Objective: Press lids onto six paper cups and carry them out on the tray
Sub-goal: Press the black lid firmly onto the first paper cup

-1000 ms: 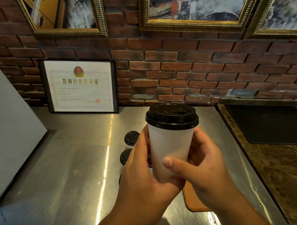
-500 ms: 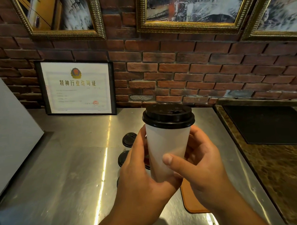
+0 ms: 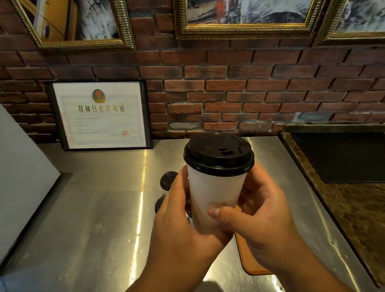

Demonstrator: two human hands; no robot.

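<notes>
A person holds one white paper cup (image 3: 215,201) upright above the steel counter (image 3: 91,215), in the middle of the view. A black lid (image 3: 218,153) sits level on the cup's rim all the way round, its small drinking tab on the top, toward the right.

Both hands are wrapped round the cup's lower half. The left hand (image 3: 181,229) curls round it from the left, palm against the wall and fingers going behind. The right hand (image 3: 261,220) curls round it from the right, with its thumb (image 3: 218,212) laid across the front of the cup near the bottom. The two hands touch each other below the cup.

Just left of the cup, partly hidden by the left hand, two more black lids (image 3: 168,179) show on cups standing on the counter; how many others stand there cannot be told. Below and to the right of the cup, under the right wrist, a corner of an orange-brown tray (image 3: 250,259) lies flat on the counter.

Behind the cup and to its left, a black-framed certificate (image 3: 101,115) leans against the brick wall (image 3: 250,89). Above the cup hang pictures in gold frames (image 3: 244,33). Right of the cup the steel ends at a brown stone top (image 3: 364,216) with a dark mat (image 3: 344,155) on it. Far left of the cup stands a grey panel (image 3: 15,163).
</notes>
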